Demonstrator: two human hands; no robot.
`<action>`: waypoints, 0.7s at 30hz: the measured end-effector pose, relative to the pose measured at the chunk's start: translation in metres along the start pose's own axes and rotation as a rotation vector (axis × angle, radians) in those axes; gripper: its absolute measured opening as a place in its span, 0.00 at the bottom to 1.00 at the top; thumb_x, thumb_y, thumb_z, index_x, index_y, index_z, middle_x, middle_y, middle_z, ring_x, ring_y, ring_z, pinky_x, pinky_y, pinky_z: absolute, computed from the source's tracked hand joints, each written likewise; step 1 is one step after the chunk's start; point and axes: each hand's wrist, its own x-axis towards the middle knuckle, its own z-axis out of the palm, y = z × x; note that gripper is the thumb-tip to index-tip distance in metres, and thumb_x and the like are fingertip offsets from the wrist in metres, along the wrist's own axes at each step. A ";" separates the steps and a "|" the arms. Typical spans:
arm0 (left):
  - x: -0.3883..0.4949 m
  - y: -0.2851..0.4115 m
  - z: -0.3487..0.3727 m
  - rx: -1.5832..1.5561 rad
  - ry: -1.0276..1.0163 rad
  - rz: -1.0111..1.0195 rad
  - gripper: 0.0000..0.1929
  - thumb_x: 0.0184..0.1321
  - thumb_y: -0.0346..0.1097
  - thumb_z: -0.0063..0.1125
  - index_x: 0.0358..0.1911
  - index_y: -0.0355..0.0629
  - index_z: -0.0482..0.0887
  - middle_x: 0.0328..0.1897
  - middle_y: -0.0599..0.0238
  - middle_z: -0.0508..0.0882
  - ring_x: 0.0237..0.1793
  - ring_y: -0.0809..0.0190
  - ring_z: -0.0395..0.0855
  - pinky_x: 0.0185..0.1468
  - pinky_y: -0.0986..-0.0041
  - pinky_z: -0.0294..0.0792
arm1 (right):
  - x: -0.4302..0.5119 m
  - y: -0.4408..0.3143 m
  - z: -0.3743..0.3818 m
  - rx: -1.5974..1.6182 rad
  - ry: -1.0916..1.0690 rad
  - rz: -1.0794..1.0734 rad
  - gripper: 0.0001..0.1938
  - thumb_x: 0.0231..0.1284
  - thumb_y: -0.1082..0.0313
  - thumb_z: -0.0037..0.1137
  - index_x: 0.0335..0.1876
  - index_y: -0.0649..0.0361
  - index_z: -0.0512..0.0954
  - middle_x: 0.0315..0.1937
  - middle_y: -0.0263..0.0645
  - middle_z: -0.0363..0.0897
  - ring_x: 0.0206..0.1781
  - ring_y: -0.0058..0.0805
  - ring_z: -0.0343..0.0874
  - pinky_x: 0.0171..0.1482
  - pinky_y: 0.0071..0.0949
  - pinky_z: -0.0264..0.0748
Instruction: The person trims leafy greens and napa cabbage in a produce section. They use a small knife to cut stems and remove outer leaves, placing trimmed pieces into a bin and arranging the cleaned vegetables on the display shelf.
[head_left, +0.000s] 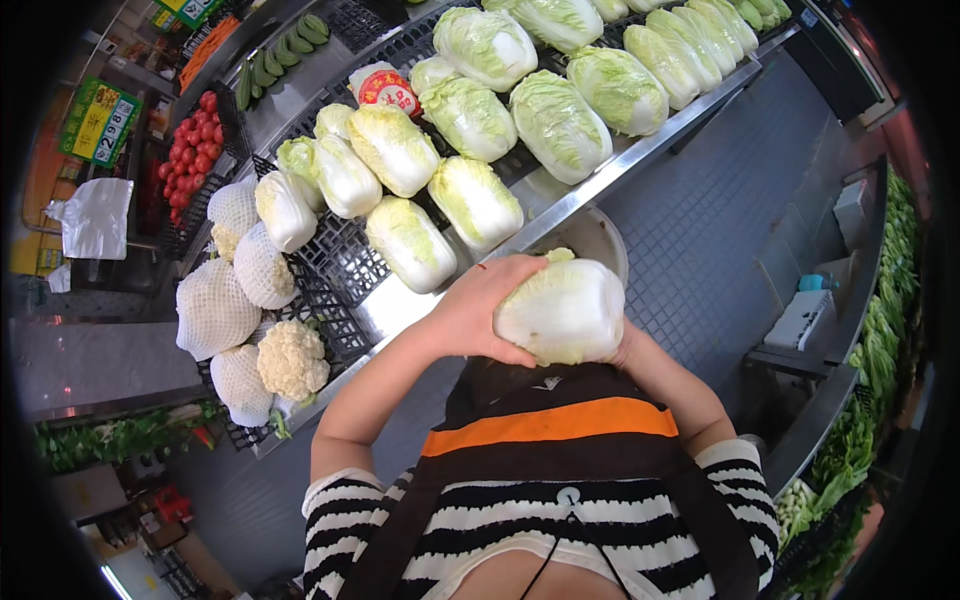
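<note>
A napa cabbage (562, 311) is held sideways in front of my apron, above the floor beside the display. My left hand (487, 307) grips its leafy end, thumb below and fingers over the top. My right hand (624, 343) is at its white stem end from below; most of its fingers are hidden behind the cabbage. More napa cabbages lie on the display just ahead, the nearest being a small one (412, 244) and another (476, 202) beside it. A round bin (611, 232) stands on the floor behind the held cabbage, partly hidden.
The display's metal edge (592, 180) runs diagonally ahead. Cauliflowers, one bare (293, 360) and several in foam nets (217, 309), sit at the left by black crates (337, 259). Tomatoes (196, 150) are farther left. Leafy greens (874, 375) line a counter at the right.
</note>
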 end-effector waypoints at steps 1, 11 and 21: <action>-0.002 -0.003 -0.001 -0.023 0.007 -0.015 0.50 0.31 0.51 0.74 0.62 0.43 0.62 0.59 0.54 0.70 0.60 0.50 0.66 0.61 0.63 0.58 | 0.002 0.001 0.001 0.050 -0.114 0.002 0.21 0.68 0.61 0.37 0.64 0.58 0.61 0.61 0.43 0.66 0.60 0.37 0.70 0.59 0.41 0.70; -0.009 -0.035 0.034 -0.982 0.048 -0.396 0.39 0.46 0.46 0.67 0.63 0.43 0.64 0.56 0.63 0.73 0.58 0.61 0.68 0.63 0.72 0.57 | -0.008 -0.011 0.001 -0.051 0.106 0.161 0.23 0.64 0.48 0.39 0.56 0.56 0.67 0.41 0.41 0.76 0.25 0.30 0.76 0.15 0.27 0.75; -0.001 -0.048 0.078 -0.888 0.041 -0.361 0.27 0.52 0.33 0.60 0.58 0.41 0.71 0.48 0.65 0.75 0.43 0.69 0.74 0.50 0.77 0.67 | -0.056 0.008 0.000 -0.166 0.434 -0.236 0.38 0.60 0.32 0.33 0.62 0.59 0.64 0.59 0.43 0.68 0.59 0.33 0.71 0.59 0.35 0.69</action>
